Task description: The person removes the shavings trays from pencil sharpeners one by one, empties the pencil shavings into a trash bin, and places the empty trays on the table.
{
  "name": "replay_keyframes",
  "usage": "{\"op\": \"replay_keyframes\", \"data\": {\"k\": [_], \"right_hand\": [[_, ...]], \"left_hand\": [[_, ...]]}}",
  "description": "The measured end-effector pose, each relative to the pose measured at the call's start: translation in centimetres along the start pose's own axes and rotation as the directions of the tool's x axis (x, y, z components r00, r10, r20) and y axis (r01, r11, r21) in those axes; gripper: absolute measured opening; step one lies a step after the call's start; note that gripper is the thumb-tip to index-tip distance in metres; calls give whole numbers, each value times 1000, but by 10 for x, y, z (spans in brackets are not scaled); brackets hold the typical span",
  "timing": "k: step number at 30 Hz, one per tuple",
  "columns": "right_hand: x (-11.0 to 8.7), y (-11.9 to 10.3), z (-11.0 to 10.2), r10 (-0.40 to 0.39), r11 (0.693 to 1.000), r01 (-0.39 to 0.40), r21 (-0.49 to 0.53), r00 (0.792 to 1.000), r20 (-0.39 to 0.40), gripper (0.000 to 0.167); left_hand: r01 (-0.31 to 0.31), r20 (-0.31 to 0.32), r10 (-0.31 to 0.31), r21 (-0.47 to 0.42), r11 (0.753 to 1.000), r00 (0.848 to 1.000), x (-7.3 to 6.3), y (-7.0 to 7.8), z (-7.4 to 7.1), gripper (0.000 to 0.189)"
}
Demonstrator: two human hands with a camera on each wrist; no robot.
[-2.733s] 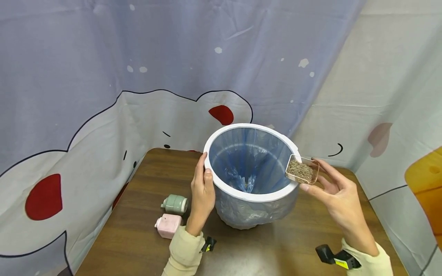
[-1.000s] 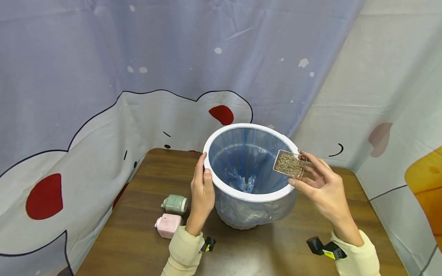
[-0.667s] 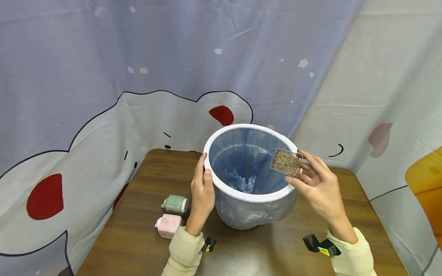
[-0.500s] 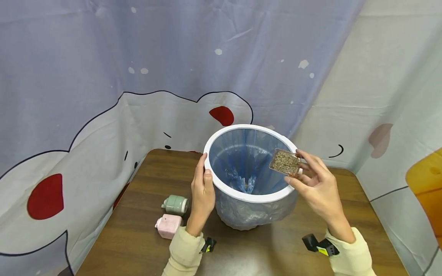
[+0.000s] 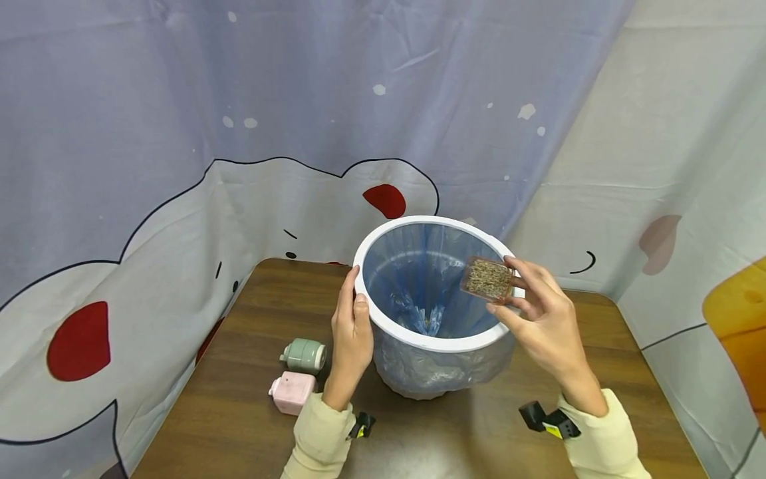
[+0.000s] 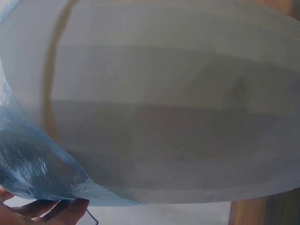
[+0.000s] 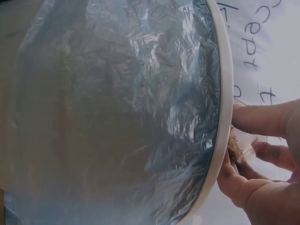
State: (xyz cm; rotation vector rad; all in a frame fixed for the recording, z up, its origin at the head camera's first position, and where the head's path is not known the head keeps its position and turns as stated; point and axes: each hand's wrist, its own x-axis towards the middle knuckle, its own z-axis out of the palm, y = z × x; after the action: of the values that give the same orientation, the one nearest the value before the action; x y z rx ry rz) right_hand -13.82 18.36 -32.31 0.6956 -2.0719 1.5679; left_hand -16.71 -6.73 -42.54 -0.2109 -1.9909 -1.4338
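A trash can with a white rim ring (image 5: 413,340) and a blue plastic liner (image 5: 437,266) stands upright on the table. On its left side, my left hand (image 5: 350,336) rests against the outside, thumb and index finger right at the rim. The left wrist view shows its fingertips (image 6: 77,206) along the liner. My right hand (image 5: 547,316) pinches a small clear plastic box (image 5: 469,289) between thumb and fingers. Brownish-green dried flakes (image 5: 489,278) fill much of it. The box overhangs the right rim, tilted toward the can's inside. In the right wrist view, the rim partly hides it.
Left of the can, a green bottle-shaped container (image 5: 304,355) and a pink one (image 5: 292,392) lie on their sides on the brown wooden table (image 5: 239,372). A printed cloth (image 5: 287,86) hangs behind and beside the table.
My right hand has moved left, bringing the box from the right rim to over the can's opening and tipping it further inward. The left hand and can stay in place.
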Motion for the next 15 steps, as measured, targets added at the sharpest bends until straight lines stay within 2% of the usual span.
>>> {"op": "replay_keyframes", "data": {"k": [6,12,15], "right_hand": [[0,15,0,-30,998,31,-55,1000,4,73],[2,17,1,-94,981,96,-166,995,19,73],[2,17,1,-122,974,127,-189,992,36,74]], "left_hand": [[0,0,0,-5,1000,1000,0,1,0,45],[2,2,-2,-4,1000,1000,0,1,-1,45],[2,3,-2,-6,1000,1000,0,1,-1,45]]}}
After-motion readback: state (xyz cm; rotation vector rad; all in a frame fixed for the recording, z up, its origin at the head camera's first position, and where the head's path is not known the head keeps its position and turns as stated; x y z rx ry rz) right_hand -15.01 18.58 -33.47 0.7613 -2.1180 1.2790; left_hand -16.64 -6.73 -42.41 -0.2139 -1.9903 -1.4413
